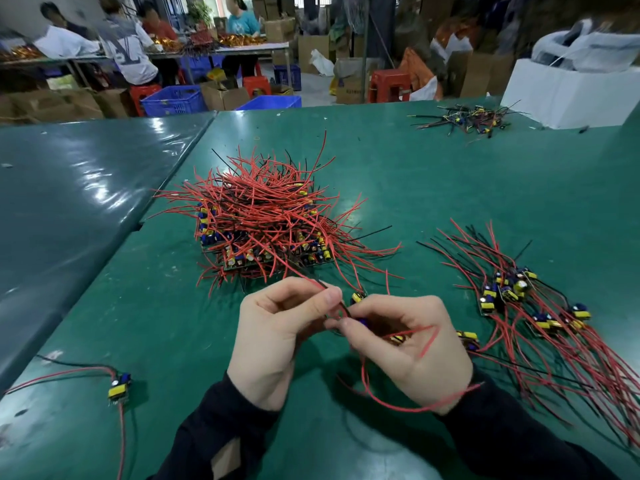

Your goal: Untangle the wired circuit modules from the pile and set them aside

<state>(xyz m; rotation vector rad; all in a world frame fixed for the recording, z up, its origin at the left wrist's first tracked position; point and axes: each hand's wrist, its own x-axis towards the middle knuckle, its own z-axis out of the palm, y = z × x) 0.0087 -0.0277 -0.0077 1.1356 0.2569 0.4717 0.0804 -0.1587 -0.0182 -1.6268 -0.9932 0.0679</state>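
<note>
A tangled pile (266, 216) of small circuit modules with red and black wires sits in the middle of the green table. Just in front of it, my left hand (277, 334) pinches a red wire that runs back into the pile. My right hand (405, 344) grips small modules with yellow and blue parts; red wires loop down from it over my wrist. To the right lies a spread group of separated modules (526, 299), their wires fanned out. A single module (119, 388) with its wires lies at the near left.
The green table (450, 188) meets a second dark table (69, 188) on the left. A small heap of wired parts (467, 119) and a white box (568, 95) stand at the far right. People work at benches beyond, among blue crates and cartons.
</note>
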